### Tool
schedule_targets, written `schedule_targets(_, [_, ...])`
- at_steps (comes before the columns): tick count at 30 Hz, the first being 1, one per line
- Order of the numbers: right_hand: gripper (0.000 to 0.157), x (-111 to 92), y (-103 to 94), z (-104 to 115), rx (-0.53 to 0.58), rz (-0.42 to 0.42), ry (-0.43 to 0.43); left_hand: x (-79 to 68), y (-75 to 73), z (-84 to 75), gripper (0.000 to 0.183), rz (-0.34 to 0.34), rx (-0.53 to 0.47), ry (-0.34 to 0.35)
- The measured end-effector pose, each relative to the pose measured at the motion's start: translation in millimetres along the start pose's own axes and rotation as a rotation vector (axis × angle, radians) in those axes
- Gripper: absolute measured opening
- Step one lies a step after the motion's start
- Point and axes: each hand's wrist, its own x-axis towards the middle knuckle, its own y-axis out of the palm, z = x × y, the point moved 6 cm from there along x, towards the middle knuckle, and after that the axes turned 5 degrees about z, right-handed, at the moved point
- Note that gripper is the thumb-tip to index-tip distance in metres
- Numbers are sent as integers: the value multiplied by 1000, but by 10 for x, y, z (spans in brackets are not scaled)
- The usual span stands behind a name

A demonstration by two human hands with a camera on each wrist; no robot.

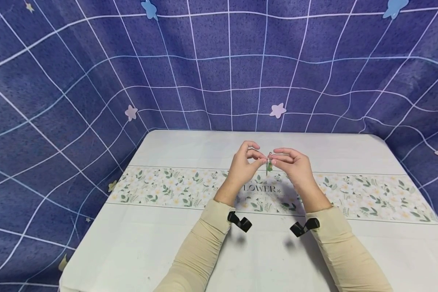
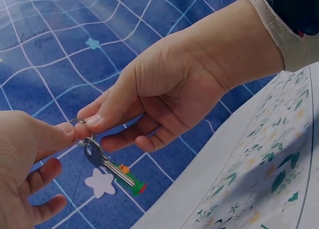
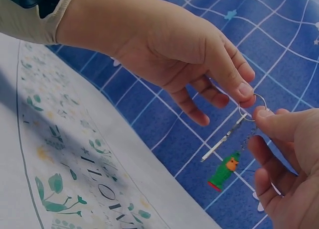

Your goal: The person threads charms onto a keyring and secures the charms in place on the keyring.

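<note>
Over the table, both hands meet at a thin metal key ring (image 3: 252,108). My left hand (image 1: 243,165) pinches one side of it between thumb and forefinger, and my right hand (image 1: 295,165) pinches the other side close by. From the ring hang a metal key (image 2: 101,158) with a dark head and a small green charm (image 3: 224,171) with an orange patch and a red base. In the left wrist view the key partly covers the charm. The remaining fingers of both hands are loosely bent, away from the ring.
Below the hands, a white-covered table (image 1: 131,239) carries a flower-patterned band (image 1: 190,188) with lettering. A blue curtain (image 1: 211,73) with grid lines and stars hangs behind and beside it. Small black camera mounts (image 1: 239,222) sit on the inner sides of both wrists.
</note>
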Motion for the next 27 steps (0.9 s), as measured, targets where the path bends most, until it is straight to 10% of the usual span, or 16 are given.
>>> schedule_targets(27, [20,-23,36,81,-59,-8,-148,-5,-15,-16,32,-66,13,-26])
